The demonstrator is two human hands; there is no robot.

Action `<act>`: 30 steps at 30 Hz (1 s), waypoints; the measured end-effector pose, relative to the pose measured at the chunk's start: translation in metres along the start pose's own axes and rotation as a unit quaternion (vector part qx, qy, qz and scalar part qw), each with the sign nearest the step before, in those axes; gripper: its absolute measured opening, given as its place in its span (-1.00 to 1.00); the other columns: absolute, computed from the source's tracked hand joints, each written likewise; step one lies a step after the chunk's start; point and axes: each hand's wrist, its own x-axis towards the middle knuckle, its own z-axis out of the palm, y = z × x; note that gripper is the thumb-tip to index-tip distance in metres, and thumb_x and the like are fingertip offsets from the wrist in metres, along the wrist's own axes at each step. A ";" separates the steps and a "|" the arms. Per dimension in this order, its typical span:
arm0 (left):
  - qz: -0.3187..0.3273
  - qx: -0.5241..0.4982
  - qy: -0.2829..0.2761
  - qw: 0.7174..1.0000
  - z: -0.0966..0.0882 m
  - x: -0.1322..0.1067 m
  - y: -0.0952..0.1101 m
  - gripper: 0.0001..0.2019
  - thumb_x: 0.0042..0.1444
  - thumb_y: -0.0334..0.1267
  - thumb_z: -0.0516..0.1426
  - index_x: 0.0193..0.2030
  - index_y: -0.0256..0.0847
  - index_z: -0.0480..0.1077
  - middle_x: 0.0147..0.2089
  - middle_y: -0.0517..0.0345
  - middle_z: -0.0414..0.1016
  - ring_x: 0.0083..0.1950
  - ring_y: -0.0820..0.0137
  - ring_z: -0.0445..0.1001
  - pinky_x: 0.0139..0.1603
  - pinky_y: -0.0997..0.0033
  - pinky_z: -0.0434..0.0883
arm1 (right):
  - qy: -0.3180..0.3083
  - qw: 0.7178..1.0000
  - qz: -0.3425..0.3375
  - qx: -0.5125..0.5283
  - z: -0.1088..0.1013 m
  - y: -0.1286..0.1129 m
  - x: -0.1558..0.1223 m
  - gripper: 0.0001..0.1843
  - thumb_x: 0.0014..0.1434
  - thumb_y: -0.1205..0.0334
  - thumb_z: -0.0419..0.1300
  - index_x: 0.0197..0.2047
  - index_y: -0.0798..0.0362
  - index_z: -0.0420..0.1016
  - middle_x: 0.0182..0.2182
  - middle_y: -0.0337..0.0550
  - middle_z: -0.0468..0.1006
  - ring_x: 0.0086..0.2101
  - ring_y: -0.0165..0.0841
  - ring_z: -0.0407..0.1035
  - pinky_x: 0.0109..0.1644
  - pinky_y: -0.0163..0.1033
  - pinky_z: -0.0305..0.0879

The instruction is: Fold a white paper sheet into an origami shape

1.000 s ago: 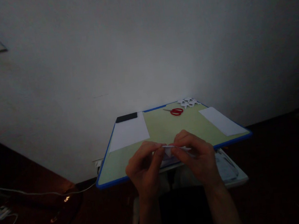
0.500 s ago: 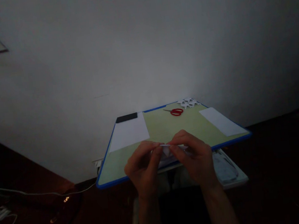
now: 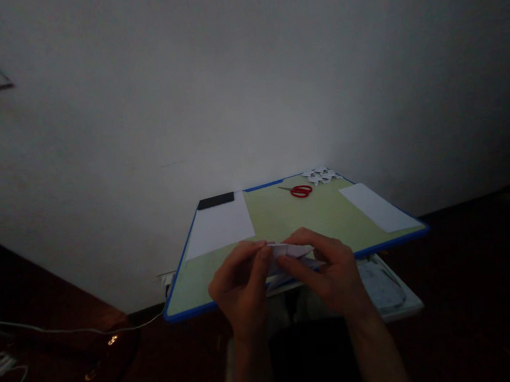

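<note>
My left hand and my right hand meet over the near edge of a green, blue-rimmed board. Both pinch a small folded white paper piece between fingertips and thumbs. Most of the paper is hidden behind my fingers. The room is dim.
On the board lie a white sheet at the left, a white strip at the right, red scissors, a pile of small folded paper pieces and a black object. White cables lie on the dark surface at the left.
Both hands have shifted slightly to the left and nearer each other, and the folded paper now sits a little higher between the fingertips.
</note>
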 end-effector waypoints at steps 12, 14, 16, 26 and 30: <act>-0.028 0.002 0.015 0.999 -0.001 -0.002 -0.002 -0.92 0.12 -0.29 0.48 -0.25 -0.11 0.73 -0.29 0.17 0.75 -0.29 0.40 0.71 -0.25 0.52 0.63 | 0.020 0.999 -0.018 -0.025 0.003 0.002 -0.002 -0.91 0.28 0.22 0.43 -0.18 -0.10 0.62 -0.35 -0.34 0.61 -0.38 -0.40 0.43 -0.31 -0.29 0.28; -0.026 0.008 0.008 1.000 -0.001 -0.002 -0.001 -0.92 0.12 -0.29 0.48 -0.25 -0.10 0.73 -0.29 0.17 0.75 -0.29 0.39 0.70 -0.26 0.52 0.63 | 0.031 0.999 -0.024 -0.028 0.005 0.002 -0.002 -0.91 0.26 0.25 0.42 -0.20 -0.09 0.61 -0.37 -0.35 0.59 -0.39 -0.41 0.41 -0.31 -0.29 0.27; -0.023 0.010 -0.002 1.000 -0.001 -0.003 0.001 -0.92 0.12 -0.30 0.48 -0.24 -0.10 0.73 -0.29 0.18 0.75 -0.29 0.40 0.70 -0.25 0.53 0.62 | 0.046 0.998 -0.032 -0.023 0.006 0.001 -0.002 -0.91 0.26 0.28 0.41 -0.24 -0.08 0.59 -0.39 -0.36 0.56 -0.40 -0.41 0.40 -0.31 -0.29 0.26; -0.041 0.001 -0.009 0.999 0.004 -0.005 -0.001 -0.92 0.14 -0.27 0.48 -0.23 -0.10 0.72 -0.28 0.17 0.75 -0.26 0.41 0.70 -0.22 0.54 0.61 | 0.063 0.997 -0.049 -0.016 0.006 -0.002 -0.001 -0.83 0.37 0.28 0.29 -0.31 -0.05 0.53 -0.41 -0.35 0.51 -0.34 -0.40 0.39 -0.23 -0.25 0.26; -0.065 -0.003 -0.015 0.998 0.004 -0.003 -0.002 -0.91 0.14 -0.23 0.48 -0.24 -0.11 0.72 -0.28 0.16 0.75 -0.29 0.42 0.69 -0.26 0.56 0.60 | 0.060 0.996 -0.055 -0.025 0.007 -0.002 -0.001 -0.82 0.38 0.30 0.27 -0.31 -0.04 0.52 -0.41 -0.34 0.49 -0.35 -0.39 0.38 -0.23 -0.24 0.26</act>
